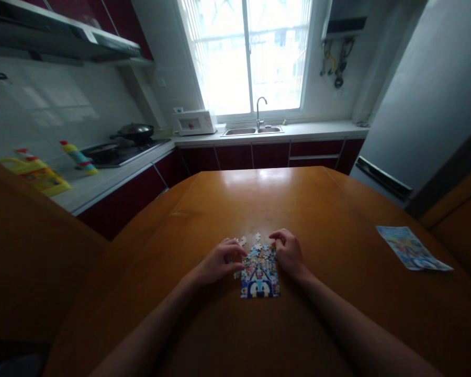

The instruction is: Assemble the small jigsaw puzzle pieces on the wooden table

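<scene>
Puzzle (260, 283), likely light, stiff, easily split, best edge-gripped, with left fingers (235, 248) parted at 10 o'clock, right fingers (283, 235) curled at 2, hold unclear.

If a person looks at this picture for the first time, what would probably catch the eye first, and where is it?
Probably the bright window at the top middle, above the sink, which outshines the rest of the room. Next would come the colourful, partly assembled puzzle on the wooden table, between the left hand and the right hand. A printed sheet on the table's right side may also stand out.
</scene>
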